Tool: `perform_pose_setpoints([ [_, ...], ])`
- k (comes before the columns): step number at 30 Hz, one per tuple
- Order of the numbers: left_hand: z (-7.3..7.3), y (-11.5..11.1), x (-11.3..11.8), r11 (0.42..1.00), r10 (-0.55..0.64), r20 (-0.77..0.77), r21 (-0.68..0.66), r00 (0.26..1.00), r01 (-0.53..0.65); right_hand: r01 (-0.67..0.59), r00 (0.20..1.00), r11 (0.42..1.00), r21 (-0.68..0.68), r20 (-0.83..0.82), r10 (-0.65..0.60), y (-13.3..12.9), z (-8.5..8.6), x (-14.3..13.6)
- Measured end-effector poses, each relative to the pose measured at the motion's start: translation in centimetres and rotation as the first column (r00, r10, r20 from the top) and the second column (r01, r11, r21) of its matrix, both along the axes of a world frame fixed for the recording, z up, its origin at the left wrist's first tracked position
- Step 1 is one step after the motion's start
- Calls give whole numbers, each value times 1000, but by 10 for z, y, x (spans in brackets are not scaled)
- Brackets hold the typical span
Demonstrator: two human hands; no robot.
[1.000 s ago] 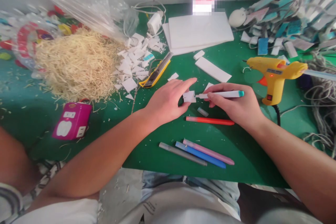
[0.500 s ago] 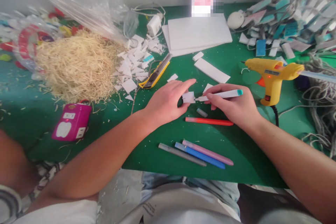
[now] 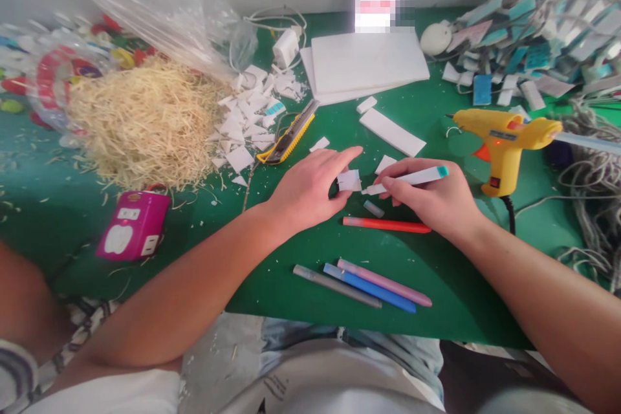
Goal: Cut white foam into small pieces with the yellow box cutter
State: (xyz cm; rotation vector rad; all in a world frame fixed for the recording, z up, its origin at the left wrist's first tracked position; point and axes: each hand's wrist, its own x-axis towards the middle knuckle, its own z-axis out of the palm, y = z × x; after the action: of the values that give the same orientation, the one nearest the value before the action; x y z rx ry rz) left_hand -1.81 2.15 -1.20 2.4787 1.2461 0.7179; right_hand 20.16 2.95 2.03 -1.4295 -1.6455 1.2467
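Note:
Between the thumb and fingers of my left hand (image 3: 313, 187) is a small white foam piece (image 3: 350, 180). My right hand (image 3: 431, 197) grips a white marker with a teal end (image 3: 417, 177), its tip just right of the foam piece and apart from it. A clear cap (image 3: 373, 209) lies below the tip. Under it is a red marker (image 3: 388, 225), partly beneath my right hand. Nearer the front edge lie a grey marker (image 3: 337, 286), a blue marker (image 3: 371, 288) and a pink marker (image 3: 385, 282).
A yellow box cutter (image 3: 288, 139), white scraps (image 3: 242, 123), straw (image 3: 145, 119) and a magenta power box (image 3: 130, 226) are left. White foam sheets (image 3: 369, 65) lie behind. On the right are a yellow glue gun (image 3: 507, 142), cords (image 3: 592, 187) and tagged pieces (image 3: 538, 45).
The marker tip in my right hand has drawn slightly away from the foam piece, down and to the right. My left hand looks nearly unmoved.

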Motion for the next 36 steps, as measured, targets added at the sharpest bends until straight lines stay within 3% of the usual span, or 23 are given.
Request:
perform_pose_setpoints([
  [5, 1, 0, 0, 1000, 6, -12, -19, 1000, -7, 41, 999, 999, 4, -26, -41, 0, 0, -1],
  [17, 1, 0, 0, 1000, 8, -14, -26, 1000, -8, -4, 1000, 1000, 13, -14, 4, -1, -1, -1],
  [22, 1, 0, 0, 1000, -2, -4, -11, 1000, 2, 62, 998, 998, -14, -32, -63, 0, -3, -1],
  [26, 1, 0, 0, 1000, 0, -4, -6, 1000, 0, -3, 1000, 1000, 8, 9, 3, 0, -4, 0],
  [36, 1, 0, 0, 1000, 9, -11, -19, 1000, -9, 18, 1000, 1000, -6, -10, -18, 0, 0, -2],
])
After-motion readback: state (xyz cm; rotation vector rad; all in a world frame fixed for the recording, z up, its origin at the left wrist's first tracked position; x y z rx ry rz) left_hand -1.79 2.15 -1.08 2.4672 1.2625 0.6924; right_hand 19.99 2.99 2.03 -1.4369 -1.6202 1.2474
